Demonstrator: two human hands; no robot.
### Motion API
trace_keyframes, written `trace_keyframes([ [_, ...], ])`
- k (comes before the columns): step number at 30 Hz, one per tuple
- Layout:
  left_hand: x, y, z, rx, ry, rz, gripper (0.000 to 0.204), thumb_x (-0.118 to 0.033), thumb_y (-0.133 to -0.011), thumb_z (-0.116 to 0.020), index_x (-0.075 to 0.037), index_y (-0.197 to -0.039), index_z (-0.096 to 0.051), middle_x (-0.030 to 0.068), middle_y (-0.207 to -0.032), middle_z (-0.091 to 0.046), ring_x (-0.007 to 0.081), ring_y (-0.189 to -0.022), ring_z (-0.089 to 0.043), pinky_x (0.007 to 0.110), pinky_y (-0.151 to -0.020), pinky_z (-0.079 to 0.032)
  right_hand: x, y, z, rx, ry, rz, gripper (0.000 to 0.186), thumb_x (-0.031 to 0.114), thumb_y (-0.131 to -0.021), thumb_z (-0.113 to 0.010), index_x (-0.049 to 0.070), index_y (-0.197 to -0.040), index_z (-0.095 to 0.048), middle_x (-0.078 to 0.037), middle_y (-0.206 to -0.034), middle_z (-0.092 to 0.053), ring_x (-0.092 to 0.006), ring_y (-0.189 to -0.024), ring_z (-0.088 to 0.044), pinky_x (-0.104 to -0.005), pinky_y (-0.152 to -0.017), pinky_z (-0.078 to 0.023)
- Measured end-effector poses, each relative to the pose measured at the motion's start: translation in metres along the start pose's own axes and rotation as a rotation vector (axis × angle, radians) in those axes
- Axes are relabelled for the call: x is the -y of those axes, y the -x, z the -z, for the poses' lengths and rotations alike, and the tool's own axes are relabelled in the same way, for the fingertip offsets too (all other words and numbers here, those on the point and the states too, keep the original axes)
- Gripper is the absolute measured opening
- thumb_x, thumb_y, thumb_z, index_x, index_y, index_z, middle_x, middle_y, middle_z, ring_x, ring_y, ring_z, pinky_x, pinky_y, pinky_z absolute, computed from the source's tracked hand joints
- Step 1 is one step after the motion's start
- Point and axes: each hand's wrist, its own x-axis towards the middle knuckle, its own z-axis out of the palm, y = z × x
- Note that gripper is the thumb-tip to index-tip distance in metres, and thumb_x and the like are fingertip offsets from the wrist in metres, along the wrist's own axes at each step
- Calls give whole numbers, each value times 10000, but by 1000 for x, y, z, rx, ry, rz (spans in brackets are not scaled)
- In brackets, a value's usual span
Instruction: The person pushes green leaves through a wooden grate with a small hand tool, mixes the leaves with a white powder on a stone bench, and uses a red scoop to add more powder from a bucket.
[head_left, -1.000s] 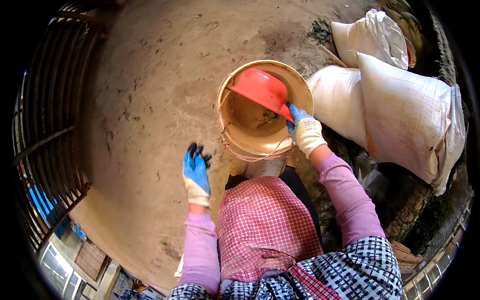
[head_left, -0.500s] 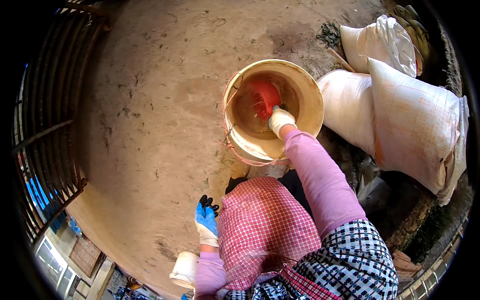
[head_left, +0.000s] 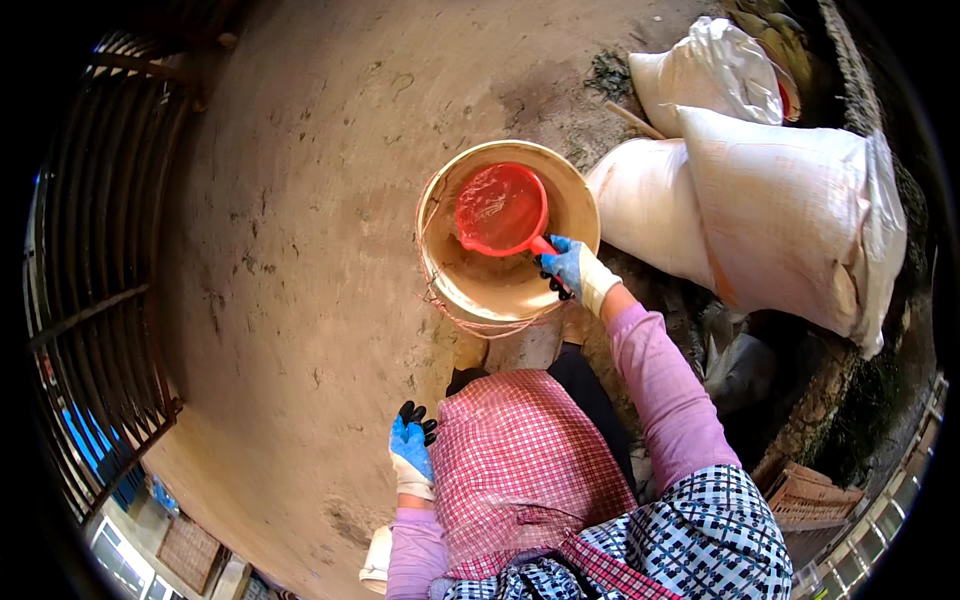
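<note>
A red plastic dipper (head_left: 502, 205) filled with water is held level over the mouth of a large cream-coloured bucket (head_left: 573, 190). My right hand (head_left: 580, 268), in a blue, white and black work glove, is closed around the dipper's handle near the bucket's right rim. Inside the bucket, below the dipper, murky water and the pale wall show in part. A thin pinkish cord (head_left: 480, 327) loops along the near side of the bucket. My left hand (head_left: 411, 450), gloved alike, hangs beside the checked apron (head_left: 530, 440), holding nothing, its fingers loosely bent and apart.
Bulging white woven sacks (head_left: 790, 215) stand right of the bucket, with another tied sack (head_left: 705, 75) beyond. A stick (head_left: 635, 120) lies beside them. Dark metal bars (head_left: 105, 300) run along the left. A small white container (head_left: 377, 558) sits by my left forearm.
My right hand has lifted the dipper out of the bucket's water and toward me, now full. My left hand stays about where it was.
</note>
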Motion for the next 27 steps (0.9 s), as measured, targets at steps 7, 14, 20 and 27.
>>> trace_keyframes([
  [7,-36,24,1,129,-120,-41,448,-173,-986,-466,-37,-1413,-457,164,-1277,-603,252,-965,-654,353,-818,-524,-46,92,44,63,-272,212,429,81,-852,-680,44,-1276,-623,10,-814,-643,-68,-568,-520,-225,-510,-426],
  [14,-77,49,-15,293,-251,-125,424,-160,-984,-480,-44,-1392,-473,158,-1253,-615,235,-895,-668,336,-734,-548,-61,256,45,138,-534,299,354,118,-898,-671,31,-1237,-617,6,-897,-658,-84,-740,-591,-248,-666,-485],
  [20,-139,87,-66,443,-399,-227,403,-166,-989,-470,-69,-1380,-482,149,-1248,-617,228,-881,-664,332,-707,-522,-67,403,66,94,-767,366,370,194,-937,-647,45,-1271,-592,-21,-831,-663,-86,-637,-582,-241,-551,-472],
  [27,-181,131,-157,547,-481,-324,384,-139,-978,-479,-81,-1356,-506,146,-1203,-639,223,-831,-662,321,-661,-524,-88,507,149,-226,-995,530,301,232,-924,-660,61,-1168,-619,-33,-813,-674,-93,-582,-591,-240,-474,-476],
])
